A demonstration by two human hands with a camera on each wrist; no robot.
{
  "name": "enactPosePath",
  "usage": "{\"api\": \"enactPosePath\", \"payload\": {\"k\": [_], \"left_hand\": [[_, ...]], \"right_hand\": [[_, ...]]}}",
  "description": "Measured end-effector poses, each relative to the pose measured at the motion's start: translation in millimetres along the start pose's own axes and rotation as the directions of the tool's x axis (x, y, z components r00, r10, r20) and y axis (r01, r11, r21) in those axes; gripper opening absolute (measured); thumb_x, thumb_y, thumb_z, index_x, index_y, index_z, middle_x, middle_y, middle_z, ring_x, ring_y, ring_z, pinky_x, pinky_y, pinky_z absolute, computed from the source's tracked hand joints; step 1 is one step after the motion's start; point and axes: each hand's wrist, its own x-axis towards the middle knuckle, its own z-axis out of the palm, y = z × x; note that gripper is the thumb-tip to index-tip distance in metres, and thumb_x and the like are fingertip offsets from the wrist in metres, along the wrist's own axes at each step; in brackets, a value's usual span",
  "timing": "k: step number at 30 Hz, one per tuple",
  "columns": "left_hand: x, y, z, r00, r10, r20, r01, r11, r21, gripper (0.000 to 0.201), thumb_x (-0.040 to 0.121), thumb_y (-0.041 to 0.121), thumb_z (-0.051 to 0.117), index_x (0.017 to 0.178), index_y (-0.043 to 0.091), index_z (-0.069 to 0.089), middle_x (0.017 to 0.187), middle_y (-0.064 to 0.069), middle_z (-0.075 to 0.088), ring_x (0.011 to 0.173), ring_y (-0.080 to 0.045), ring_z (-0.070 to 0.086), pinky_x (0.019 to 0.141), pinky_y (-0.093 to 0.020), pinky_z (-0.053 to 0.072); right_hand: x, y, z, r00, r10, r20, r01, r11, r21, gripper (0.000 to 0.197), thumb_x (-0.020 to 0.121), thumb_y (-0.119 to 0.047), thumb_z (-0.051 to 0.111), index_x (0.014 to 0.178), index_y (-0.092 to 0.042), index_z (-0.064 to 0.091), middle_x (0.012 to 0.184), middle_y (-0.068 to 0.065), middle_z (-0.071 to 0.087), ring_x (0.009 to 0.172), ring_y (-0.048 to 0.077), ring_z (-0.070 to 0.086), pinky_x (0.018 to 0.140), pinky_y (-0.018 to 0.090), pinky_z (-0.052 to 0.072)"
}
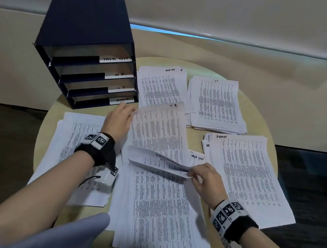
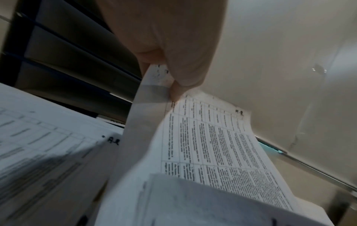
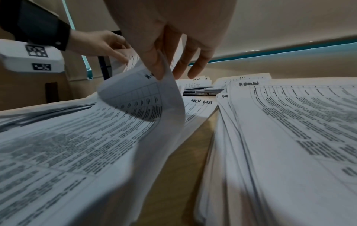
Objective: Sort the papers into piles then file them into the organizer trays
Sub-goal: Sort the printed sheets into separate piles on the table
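While the left hand [image 1: 117, 120] pinches the top corner of a lifted sheet [image 1: 159, 127] marked H.R., its fingers [image 2: 174, 91] clamped on the paper edge, the right hand [image 1: 206, 181] pinches the curled-up corners of the next few sheets of the unsorted stack [image 1: 164, 209] at the table's near middle. To do this sorting step well, I would judge that the lifted sheet should be carried clear of the stack before release, laid square on the pile [image 1: 73, 153] at the near left, which also seems to carry an H.R. mark, and that the right hand should peel only one page at a time, since thin sheets cling. All papers are white pages printed with dense tables, each with a handwritten heading at the top corner. Sorted piles marked TASK LIST [image 1: 162, 85], I.T. [image 1: 217, 104] and ADMIN [image 1: 246, 174] lie on the round table [image 1: 264, 122]; the dark blue organizer [image 1: 89, 49] stands at the far left, its labelled trays apparently unfilled
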Motion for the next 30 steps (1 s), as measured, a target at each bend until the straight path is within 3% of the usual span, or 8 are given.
{"api": "enactPosePath", "payload": {"k": [5,10,13,15,19,24,27,30], "left_hand": [[9.1,-14.2,-32.8,0.972,0.008,-0.234,-0.012,1.0,-0.018,0.014,0.093,0.001,0.052,0.099,0.001,0.064,0.104,-0.014,0.056,0.089,-0.021,0.055,0.081,-0.027,0.042],[27.6,-20.5,-96.5,0.821,0.004,-0.57,-0.039,0.998,-0.049,0.02,0.086,0.001,0.047,0.098,-0.004,0.063,0.099,-0.017,0.057,0.091,-0.033,0.054,0.081,-0.03,0.039],[37.0,-29.6,-122.8,0.757,-0.077,-0.649,-0.065,0.979,-0.191,0.024,0.084,0.009,0.045,0.097,0.0,0.062,0.089,0.017,0.044,0.082,-0.003,0.054,0.08,-0.015,0.038],[39.2,-33.8,-129.4,0.736,-0.13,-0.664,-0.067,0.963,-0.261,0.021,0.083,0.015,0.046,0.094,0.009,0.063,0.084,0.014,0.047,0.077,0.007,0.05,0.078,-0.012,0.036],[35.5,-38.4,-124.7,0.749,-0.224,-0.624,-0.037,0.926,-0.376,0.013,0.084,0.021,0.05,0.081,0.032,0.055,0.088,0.003,0.056,0.08,-0.006,0.05,0.077,-0.019,0.041],[31.0,-36.9,-111.6,0.789,-0.305,-0.534,0.022,0.882,-0.471,0.01,0.087,0.021,0.054,0.093,0.015,0.06,0.081,0.011,0.055,0.073,0.001,0.048,0.07,-0.011,0.038],[31.0,-36.1,-107.0,0.802,-0.339,-0.492,0.025,0.842,-0.539,0.005,0.088,0.017,0.055,0.092,0.016,0.057,0.079,0.017,0.053,0.069,0.007,0.048,0.069,-0.008,0.038],[28.2,-34.6,-105.3,0.864,-0.326,-0.384,0.034,0.799,-0.601,0.008,0.089,0.014,0.055,0.088,0.021,0.06,0.083,0.013,0.06,0.076,0.001,0.054,0.072,-0.014,0.045]], "right_hand": [[-0.9,-2.1,-0.6,0.999,-0.029,-0.015,0.029,0.999,-0.018,0.018,0.073,0.003,0.068,0.078,-0.014,0.07,0.078,-0.001,0.068,0.08,0.022,0.058,0.07,0.035,0.049],[0.6,-1.1,-1.3,0.999,-0.042,0.003,0.043,0.999,-0.03,0.018,0.073,0.003,0.068,0.077,-0.014,0.07,0.077,-0.001,0.067,0.081,0.021,0.058,0.07,0.037,0.051],[0.8,-1.4,-2.8,0.999,-0.033,0.013,0.034,0.999,-0.022,0.018,0.074,0.004,0.067,0.079,-0.013,0.071,0.077,-0.003,0.066,0.081,0.021,0.058,0.072,0.036,0.051],[1.6,-2.6,-3.5,1.0,-0.027,0.01,0.027,1.0,-0.015,0.018,0.075,0.005,0.066,0.079,-0.012,0.071,0.076,-0.009,0.06,0.081,0.021,0.058,0.073,0.035,0.051],[5.6,-1.9,-1.9,0.999,-0.007,0.036,0.006,1.0,0.015,0.022,0.077,0.005,0.062,0.084,-0.015,0.07,0.081,-0.011,0.06,0.089,0.02,0.058,0.078,0.033,0.048],[13.0,10.6,0.9,0.992,0.096,0.08,-0.102,0.991,0.083,0.016,0.079,-0.002,0.064,0.075,-0.017,0.066,0.142,0.001,0.039,0.128,0.015,0.035,0.106,0.036,0.026],[12.5,10.8,-3.8,0.995,0.089,0.053,-0.095,0.987,0.129,0.014,0.079,-0.004,0.068,0.074,-0.018,0.068,0.132,-0.002,0.049,0.123,0.015,0.04,0.105,0.037,0.028],[8.7,6.2,-18.2,0.978,0.18,0.102,-0.203,0.925,0.322,0.017,0.081,-0.002,0.066,0.076,-0.018,0.068,0.089,-0.008,0.068,0.091,0.008,0.062,0.086,0.03,0.044]]}}
